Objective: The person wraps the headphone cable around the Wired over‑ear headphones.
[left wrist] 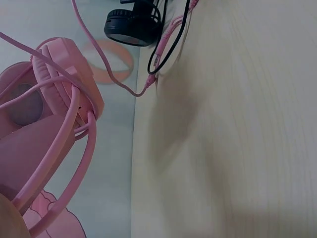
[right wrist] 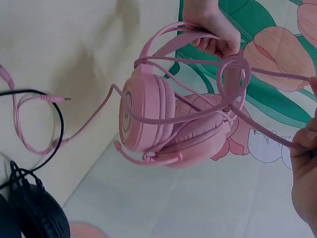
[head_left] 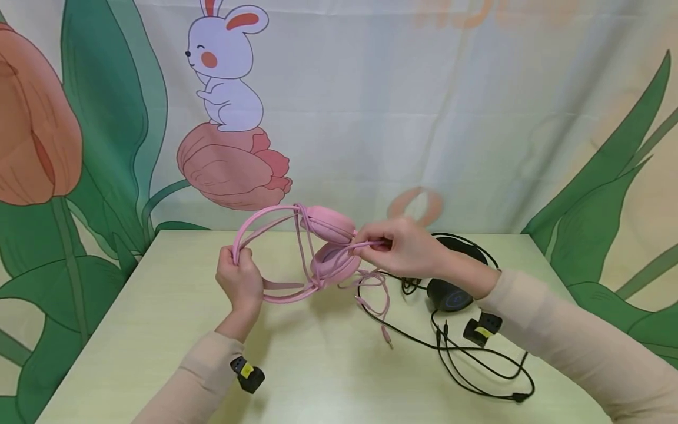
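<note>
A pink headset point(head_left: 323, 247) point(right wrist: 148, 119) point(left wrist: 54, 94) is held up above the pale table point(head_left: 296, 365), its ear cups folded together. My left hand point(head_left: 239, 281) point(right wrist: 210, 27) grips the headband at its left bend. My right hand point(head_left: 394, 246) point(right wrist: 304, 153) pinches the pink cable point(head_left: 371, 282) point(right wrist: 267, 134) beside the ear cups; loops of it wrap around the headset. The cable's free end with its plug point(head_left: 388, 338) point(right wrist: 57, 98) point(left wrist: 148, 84) hangs down to the table.
A black headset point(head_left: 450, 291) point(left wrist: 131, 22) point(right wrist: 34, 213) lies at the right of the table, its black cable point(head_left: 477, 359) sprawled toward the front right. A printed backdrop point(head_left: 339, 106) with a rabbit and tulips hangs behind the table's far edge.
</note>
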`<action>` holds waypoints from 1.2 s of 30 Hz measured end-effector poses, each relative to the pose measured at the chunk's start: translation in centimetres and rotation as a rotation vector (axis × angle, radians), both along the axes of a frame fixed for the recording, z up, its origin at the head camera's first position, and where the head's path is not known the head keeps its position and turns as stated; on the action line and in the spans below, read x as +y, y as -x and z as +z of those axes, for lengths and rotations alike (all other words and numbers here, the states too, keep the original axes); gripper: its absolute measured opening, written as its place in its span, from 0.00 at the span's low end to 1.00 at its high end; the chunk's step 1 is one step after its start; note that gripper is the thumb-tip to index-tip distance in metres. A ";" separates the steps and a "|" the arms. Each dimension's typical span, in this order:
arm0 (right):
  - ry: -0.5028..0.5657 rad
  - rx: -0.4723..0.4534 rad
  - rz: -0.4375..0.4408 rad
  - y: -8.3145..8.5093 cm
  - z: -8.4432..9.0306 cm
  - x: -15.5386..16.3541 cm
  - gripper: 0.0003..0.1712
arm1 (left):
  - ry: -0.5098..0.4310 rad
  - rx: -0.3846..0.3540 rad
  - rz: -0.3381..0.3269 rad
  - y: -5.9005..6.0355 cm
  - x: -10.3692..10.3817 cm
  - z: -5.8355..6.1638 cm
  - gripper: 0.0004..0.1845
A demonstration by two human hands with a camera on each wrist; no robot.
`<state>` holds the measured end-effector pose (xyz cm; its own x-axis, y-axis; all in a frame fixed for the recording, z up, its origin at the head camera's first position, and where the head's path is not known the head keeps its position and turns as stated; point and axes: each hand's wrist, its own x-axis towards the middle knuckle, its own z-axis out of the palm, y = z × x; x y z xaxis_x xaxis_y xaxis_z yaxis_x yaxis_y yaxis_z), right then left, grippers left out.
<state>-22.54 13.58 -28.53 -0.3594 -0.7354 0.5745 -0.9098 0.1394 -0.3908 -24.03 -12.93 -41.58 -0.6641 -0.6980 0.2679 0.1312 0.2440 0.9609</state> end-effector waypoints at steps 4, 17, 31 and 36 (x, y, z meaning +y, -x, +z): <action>0.000 0.142 -0.017 0.7 0.4 0.3 0.05 | 0.108 0.063 -0.003 0.1 -0.1 0.5 0.04; -0.196 0.840 -0.123 1.8 0.9 1.4 0.04 | 0.375 0.134 -0.023 0.1 -1.4 1.0 0.03; -0.254 1.027 -0.226 4.3 2.4 3.4 0.21 | 0.420 0.153 -0.055 -0.1 -1.9 1.6 0.04; -0.273 1.035 -0.248 4.7 2.7 3.9 0.21 | 0.435 0.203 -0.012 -0.1 -2.0 2.0 0.03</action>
